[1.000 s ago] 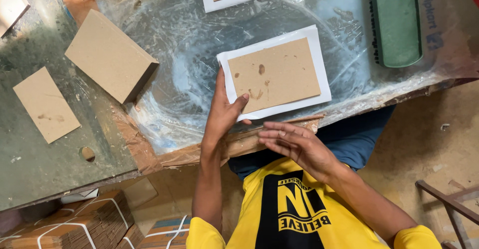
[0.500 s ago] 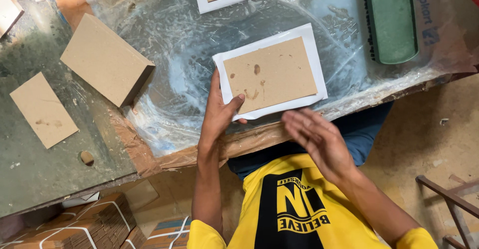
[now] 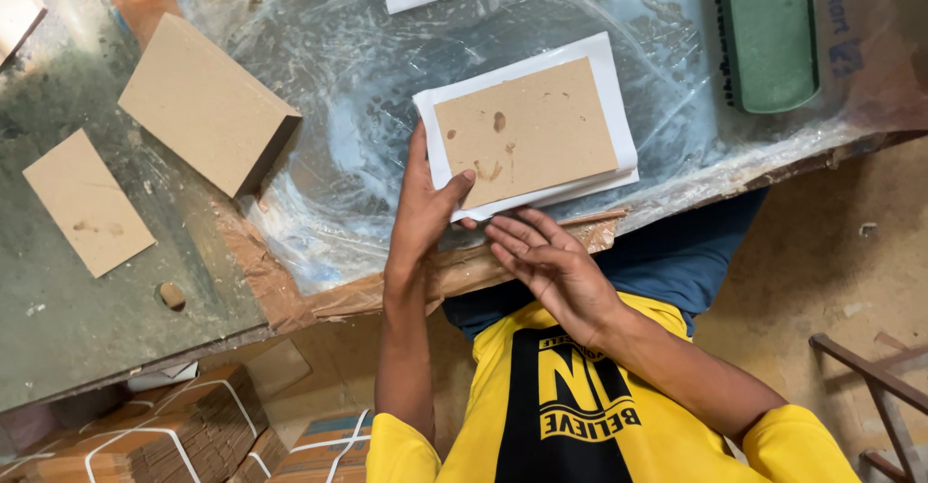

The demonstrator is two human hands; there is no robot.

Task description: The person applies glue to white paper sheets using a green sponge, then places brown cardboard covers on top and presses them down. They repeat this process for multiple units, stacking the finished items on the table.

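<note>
Resting flat, fingers spread, the left hand (image 3: 423,214) presses the near-left corner of the white sheet (image 3: 527,127) under a brown board (image 3: 524,135); the right hand (image 3: 553,268), open, seemingly touches its near edge.

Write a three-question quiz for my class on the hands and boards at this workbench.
1. True or false: the left hand touches the brown board lying on the white sheet.
2. What colour is the long block at the far right? A red, B green, C blue.
3. Fill in: the thick board stack lies to the ___ of the left hand.
Key: 1 true; 2 B; 3 left.
</note>
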